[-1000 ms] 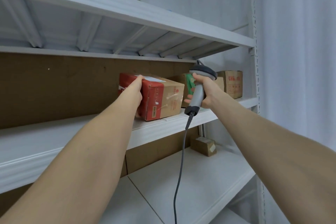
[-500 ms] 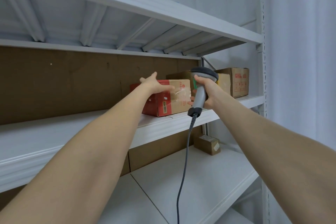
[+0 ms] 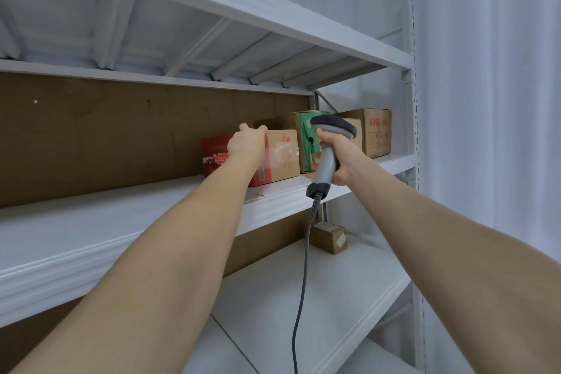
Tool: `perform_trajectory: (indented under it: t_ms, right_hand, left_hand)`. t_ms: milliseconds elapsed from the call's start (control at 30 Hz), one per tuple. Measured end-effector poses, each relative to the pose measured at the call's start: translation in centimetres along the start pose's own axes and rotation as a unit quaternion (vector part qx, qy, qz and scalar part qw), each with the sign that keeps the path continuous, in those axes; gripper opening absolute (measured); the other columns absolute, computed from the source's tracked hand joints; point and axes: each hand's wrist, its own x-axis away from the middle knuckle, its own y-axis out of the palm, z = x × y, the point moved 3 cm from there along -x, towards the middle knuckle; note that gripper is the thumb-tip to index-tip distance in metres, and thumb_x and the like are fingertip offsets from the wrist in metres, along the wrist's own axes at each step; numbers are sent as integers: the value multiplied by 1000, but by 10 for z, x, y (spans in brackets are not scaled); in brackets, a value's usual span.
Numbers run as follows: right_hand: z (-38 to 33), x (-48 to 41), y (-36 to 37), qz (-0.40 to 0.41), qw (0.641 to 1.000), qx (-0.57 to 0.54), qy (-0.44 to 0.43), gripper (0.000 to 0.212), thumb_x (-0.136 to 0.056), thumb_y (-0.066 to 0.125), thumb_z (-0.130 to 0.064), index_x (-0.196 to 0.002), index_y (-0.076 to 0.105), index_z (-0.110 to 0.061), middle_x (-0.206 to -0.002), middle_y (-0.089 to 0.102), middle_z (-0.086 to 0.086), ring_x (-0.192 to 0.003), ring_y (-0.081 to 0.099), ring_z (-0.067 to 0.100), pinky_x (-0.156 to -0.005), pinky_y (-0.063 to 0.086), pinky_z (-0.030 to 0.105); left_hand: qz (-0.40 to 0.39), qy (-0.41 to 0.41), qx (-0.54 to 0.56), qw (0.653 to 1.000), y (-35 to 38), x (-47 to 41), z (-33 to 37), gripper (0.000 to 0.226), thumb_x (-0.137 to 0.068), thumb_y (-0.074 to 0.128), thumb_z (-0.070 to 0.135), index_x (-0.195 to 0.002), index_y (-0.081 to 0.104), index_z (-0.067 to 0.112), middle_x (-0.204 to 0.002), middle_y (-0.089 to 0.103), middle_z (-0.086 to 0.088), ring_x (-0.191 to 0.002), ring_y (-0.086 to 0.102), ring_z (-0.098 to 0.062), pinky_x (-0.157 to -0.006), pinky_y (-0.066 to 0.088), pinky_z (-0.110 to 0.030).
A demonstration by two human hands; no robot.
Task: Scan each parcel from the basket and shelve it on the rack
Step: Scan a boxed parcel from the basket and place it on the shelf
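Parcel [image 3: 282, 158] is sitting deeper on shelf [image 3: 121, 215] now, left hand [image 3: 246, 143] touching its top, curl unclear; right hand [image 3: 344, 158] is gripping scanner [image 3: 332, 127] just right of it.

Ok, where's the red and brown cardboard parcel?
Head view: the red and brown cardboard parcel sits on the middle white shelf, the left hand touching it, left of the green-sided cardboard box.

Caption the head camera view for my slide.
Left hand touches a red-and-brown parcel on the rack shelf; right hand grips the scanner.
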Motion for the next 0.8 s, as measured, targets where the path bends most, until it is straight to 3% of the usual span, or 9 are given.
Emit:
perform_trajectory:
  t_ms: [333,467,567,733,800]
  right_hand:
    - [6,-10,-9,21,1000,14,2,55,-87,70,-33,-132,44,-17,-124,59,12,-110,59,35,-88,51,58]
    - [5,-3,-15,31,999,20,-8,54,-86,71,-33,-131,45,-18,-118,59,11,-102,59,33,-71,53,55]
    - [4,5,-25,40,999,14,-11,53,-85,72,-32,-129,46,-18,-116,60,11,-100,58,32,-73,53,56]
    - [3,29,-53,53,998,6,-17,48,-89,68,-32,-129,47,-16,-113,59,12,-96,56,31,-65,50,51]
    - [3,40,-70,73,997,-4,-17,51,-89,69,-32,-131,47,-14,-112,58,12,-102,56,32,-74,51,53]
  left_hand:
    - [-18,-14,4,1000,16,-11,1,50,-91,60,9,-136,39,14,-140,27,-21,-97,56,-31,-58,43,-32]
    - [-4,-7,-14,1000,12,-7,12,52,-87,61,12,-134,40,16,-140,26,-18,-114,43,-34,-75,42,-37]
    - [25,11,-6,1000,6,-2,29,50,-87,63,16,-133,42,13,-140,30,-18,-120,41,-33,-83,43,-37]
    - [31,29,64,997,0,17,74,45,-89,60,17,-130,43,11,-132,35,-15,-118,42,-32,-77,41,-38]
    - [24,48,84,995,1,30,98,45,-89,59,18,-130,43,11,-130,37,-15,-116,45,-32,-76,41,-38]
